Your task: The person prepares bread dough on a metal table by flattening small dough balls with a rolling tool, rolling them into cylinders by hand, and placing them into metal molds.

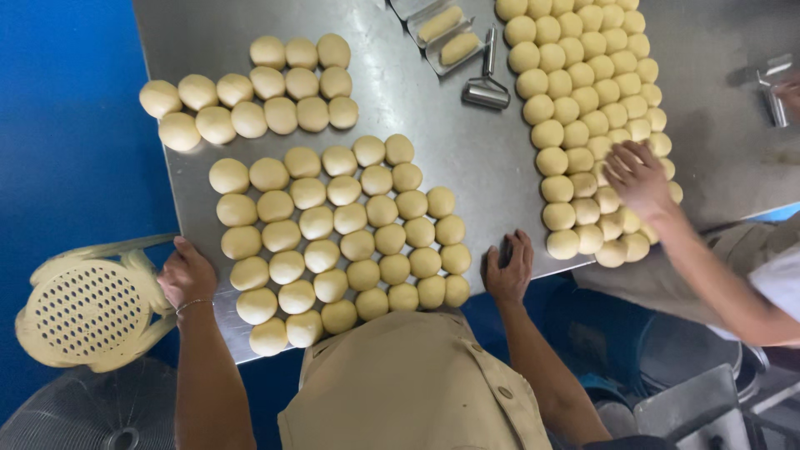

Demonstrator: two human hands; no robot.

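Left hand (185,272) empty, gripping table edge (218,310) | right hand (508,268) likewise | dough balls (337,242) between them

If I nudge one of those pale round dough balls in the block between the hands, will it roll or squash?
The pale round dough balls look domed with flattened bases, so one would probably slide or stick rather than roll. They sit touching, so a push likely shifts its neighbours. The smooth, matte skins suggest soft dough that dents under fingers. The left hand and right hand rest at the steel table's edge.
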